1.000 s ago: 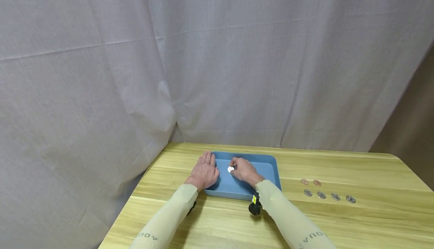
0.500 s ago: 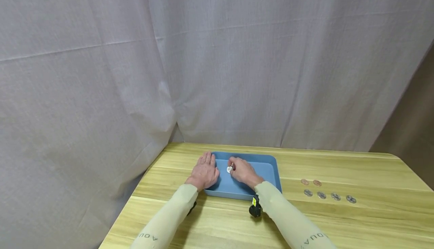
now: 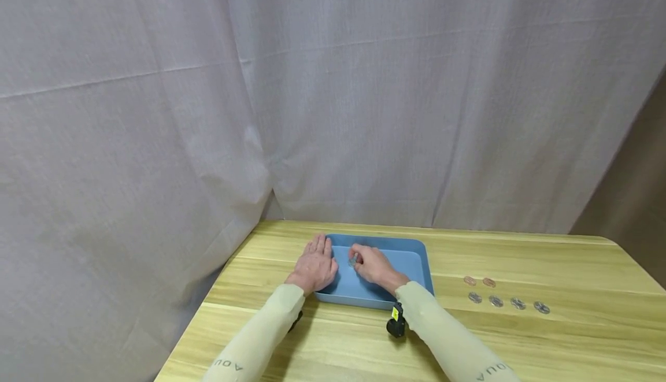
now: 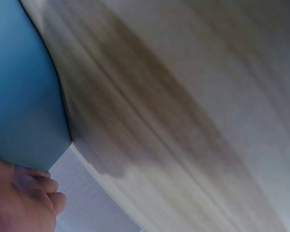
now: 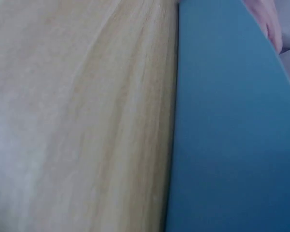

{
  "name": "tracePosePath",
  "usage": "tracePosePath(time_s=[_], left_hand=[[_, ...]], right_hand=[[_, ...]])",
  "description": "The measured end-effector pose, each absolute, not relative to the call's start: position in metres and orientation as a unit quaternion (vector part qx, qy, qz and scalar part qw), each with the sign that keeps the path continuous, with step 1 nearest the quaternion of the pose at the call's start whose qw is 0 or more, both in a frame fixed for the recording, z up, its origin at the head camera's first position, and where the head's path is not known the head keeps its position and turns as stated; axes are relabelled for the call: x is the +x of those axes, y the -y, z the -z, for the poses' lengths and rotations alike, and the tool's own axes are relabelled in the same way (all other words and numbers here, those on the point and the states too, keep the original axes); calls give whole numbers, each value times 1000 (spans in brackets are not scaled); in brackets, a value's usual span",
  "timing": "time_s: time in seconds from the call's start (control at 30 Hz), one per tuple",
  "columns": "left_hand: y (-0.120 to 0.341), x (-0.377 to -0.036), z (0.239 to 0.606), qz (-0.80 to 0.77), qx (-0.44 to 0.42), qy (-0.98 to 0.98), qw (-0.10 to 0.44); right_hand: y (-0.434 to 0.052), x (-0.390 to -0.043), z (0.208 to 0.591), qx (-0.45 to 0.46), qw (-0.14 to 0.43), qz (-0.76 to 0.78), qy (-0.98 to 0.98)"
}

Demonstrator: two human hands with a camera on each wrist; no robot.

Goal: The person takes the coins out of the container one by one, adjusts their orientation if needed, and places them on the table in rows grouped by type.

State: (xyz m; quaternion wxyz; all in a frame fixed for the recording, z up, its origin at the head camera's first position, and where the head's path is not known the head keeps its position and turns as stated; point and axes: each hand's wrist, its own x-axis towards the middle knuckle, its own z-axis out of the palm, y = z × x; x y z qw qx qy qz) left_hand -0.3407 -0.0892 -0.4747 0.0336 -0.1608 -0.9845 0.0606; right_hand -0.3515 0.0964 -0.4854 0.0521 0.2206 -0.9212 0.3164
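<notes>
In the head view a shallow blue tray (image 3: 400, 260) lies near the far edge of the wooden table. My left hand (image 3: 314, 266) rests over its left rim, fingers stretched forward and thumb toward the tray. The left wrist view catches part of that hand (image 4: 26, 203) at the tray's wall (image 4: 29, 111). Over the tray floor my right hand (image 3: 374, 265) pinches a silver coin (image 3: 352, 261) between thumb and fingers, the coin partly covered by them. The right wrist view holds mostly the tray's outer wall (image 5: 232, 125).
Right of the tray, two copper-coloured coins (image 3: 470, 281) lie behind a row of several silver coins (image 3: 496, 301) on the wooden table (image 3: 588, 272). A grey curtain (image 3: 354, 110) hangs just behind the table.
The coin in my right hand has turned, from a bright white face to a darker, narrower look. The left hand stays on the rim, and the head view has shifted slightly.
</notes>
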Motion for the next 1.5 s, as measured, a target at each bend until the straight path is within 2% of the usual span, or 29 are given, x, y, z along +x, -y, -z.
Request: tracePosePath(time_s=[0.7, 0.87, 1.5], left_hand=[[87, -337, 474, -55, -164, 984, 39], [86, -337, 474, -55, -163, 984, 35], [88, -339, 472, -58, -167, 983, 40]], right_hand=[[-139, -309, 460, 180, -6, -380, 907], [-158, -301, 458, 200, -17, -390, 899], [-224, -266, 430, 227, 10, -344, 911]])
